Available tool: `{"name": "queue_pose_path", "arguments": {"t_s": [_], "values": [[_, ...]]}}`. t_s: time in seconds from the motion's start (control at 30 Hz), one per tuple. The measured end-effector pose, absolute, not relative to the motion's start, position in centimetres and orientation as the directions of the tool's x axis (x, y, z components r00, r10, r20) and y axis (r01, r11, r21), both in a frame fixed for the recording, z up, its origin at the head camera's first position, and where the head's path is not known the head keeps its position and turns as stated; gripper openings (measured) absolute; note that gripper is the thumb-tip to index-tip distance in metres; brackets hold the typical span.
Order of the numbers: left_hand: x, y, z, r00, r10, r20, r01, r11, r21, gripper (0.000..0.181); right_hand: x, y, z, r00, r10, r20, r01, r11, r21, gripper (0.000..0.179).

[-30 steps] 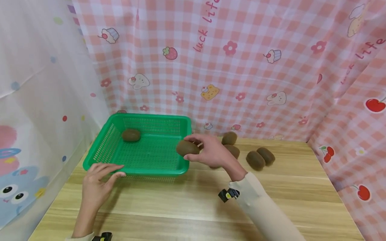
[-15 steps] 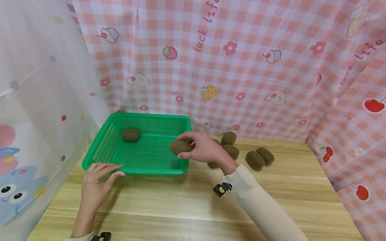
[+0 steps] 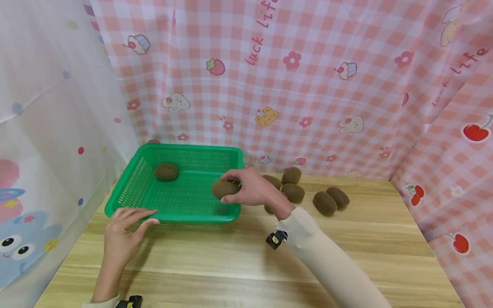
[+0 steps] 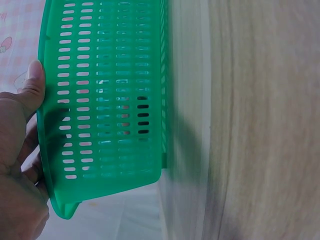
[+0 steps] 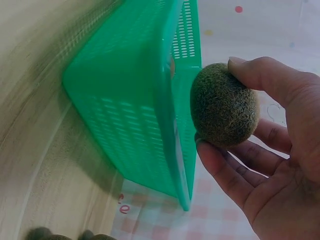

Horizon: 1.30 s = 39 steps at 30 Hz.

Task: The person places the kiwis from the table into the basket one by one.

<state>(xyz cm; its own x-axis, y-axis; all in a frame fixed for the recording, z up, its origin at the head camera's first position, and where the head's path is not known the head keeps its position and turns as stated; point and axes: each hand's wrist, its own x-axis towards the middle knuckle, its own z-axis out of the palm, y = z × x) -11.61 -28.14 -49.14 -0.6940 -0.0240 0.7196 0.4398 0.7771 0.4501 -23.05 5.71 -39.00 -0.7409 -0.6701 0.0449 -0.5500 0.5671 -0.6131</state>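
Note:
My right hand holds a brown kiwi between thumb and fingers, over the right side of a green plastic basket. In the right wrist view this fuzzy kiwi is beside the basket's rim, with the thumb on one side and fingertips on the other. Another kiwi lies inside the basket at its back left. At the front left corner, my left hand holds the basket's rim. The left wrist view has its thumb against the rim and the other fingers partly hidden behind it.
Several loose kiwis lie on the wooden table right of the basket, partly hidden by my right hand. Two more kiwis touch each other farther right. A pink checked curtain closes off the back, and a white curtain the left.
My right hand has moved left with the kiwi, from the basket's right rim to just inside it. My left hand keeps its place on the rim.

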Motion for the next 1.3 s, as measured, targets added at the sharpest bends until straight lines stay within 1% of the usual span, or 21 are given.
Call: {"name": "queue_pose_path", "arguments": {"t_s": [0.1, 0.13, 0.2, 0.33, 0.5, 0.7, 0.83, 0.97, 1.07, 1.23, 1.3], "values": [[-11.5, -28.2, -49.1, -0.724, -0.031, 0.689, 0.415, 0.778, 0.472, 0.033, -23.2, 5.4, -39.3, -0.737, -0.675, 0.035, -0.550, 0.569, -0.612, 0.051], [-11.5, -28.2, -49.1, -0.722, -0.031, 0.691, 0.417, 0.777, 0.472, 0.033, -23.2, 5.4, -39.4, -0.736, -0.677, 0.033, -0.550, 0.568, -0.612, 0.051], [-11.5, -28.2, -49.1, -0.707, -0.031, 0.707, 0.430, 0.775, 0.464, 0.035, -23.2, 5.2, -39.6, -0.734, -0.678, 0.028, -0.548, 0.568, -0.614, 0.051], [-11.8, -28.2, -49.5, -0.654, -0.019, 0.756, 0.470, 0.773, 0.426, 0.038, -23.0, 5.0, -39.8, -0.726, -0.688, 0.020, -0.552, 0.565, -0.614, 0.051], [-11.8, -28.4, -49.6, -0.659, -0.016, 0.752, 0.463, 0.779, 0.423, 0.036, -22.9, 4.8, -39.9, -0.717, -0.697, 0.013, -0.558, 0.563, -0.610, 0.051], [-11.7, -28.3, -49.4, -0.652, -0.017, 0.758, 0.472, 0.774, 0.423, 0.037, -22.8, 5.2, -39.9, -0.742, -0.671, -0.014, -0.486, 0.551, -0.678, 0.046], [-11.7, -28.2, -49.3, -0.655, -0.015, 0.755, 0.472, 0.773, 0.425, 0.037, -22.7, 5.7, -39.9, -0.754, -0.656, -0.026, -0.462, 0.558, -0.689, 0.046], [-11.7, -28.3, -49.3, -0.678, -0.016, 0.735, 0.457, 0.775, 0.438, 0.035, -22.6, 5.9, -40.0, -0.758, -0.653, -0.005, -0.474, 0.555, -0.684, 0.045], [-11.7, -28.3, -49.4, -0.698, -0.020, 0.716, 0.445, 0.771, 0.456, 0.033, -22.4, 6.0, -40.0, -0.760, -0.650, 0.019, -0.495, 0.559, -0.665, 0.048], [-11.7, -28.2, -49.4, -0.683, -0.021, 0.730, 0.456, 0.769, 0.448, 0.035, -21.8, 6.2, -40.3, -0.759, -0.649, 0.054, -0.536, 0.574, -0.619, 0.060], [-11.7, -28.2, -49.3, -0.668, -0.019, 0.744, 0.466, 0.769, 0.438, 0.037, -21.6, 6.3, -40.5, -0.757, -0.649, 0.073, -0.551, 0.574, -0.606, 0.065]]}}
